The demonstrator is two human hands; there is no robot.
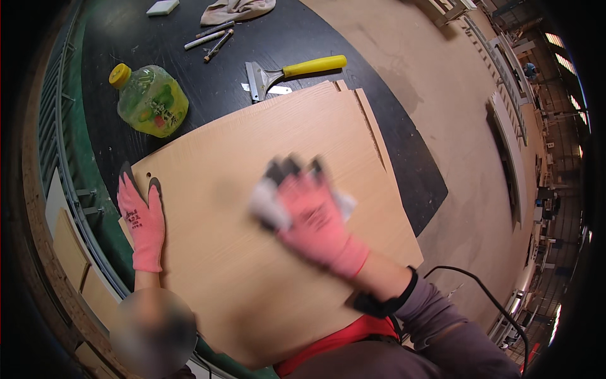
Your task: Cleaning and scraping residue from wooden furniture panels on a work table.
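A stack of light wood-grain panels (214, 284) lies before me, its top sheet reaching almost to my body. My right hand (315, 221), in a pink glove with dark fingertips, presses a white cloth (267, 203) onto the middle of the top panel; hand and cloth are smeared by motion. At the panel's left edge, my left hand (142, 221), gloved the same way, rests with thumb and fingers apart, beside a small round hole (148, 174) near the corner.
On the black tabletop (208, 82) stand or lie a yellow-capped plastic bottle (154, 104), a yellow-handled scraper (314, 66), several pens (218, 45), a crumpled rag (237, 9) and a white block (163, 7). A black cable (483, 287) hangs at the right.
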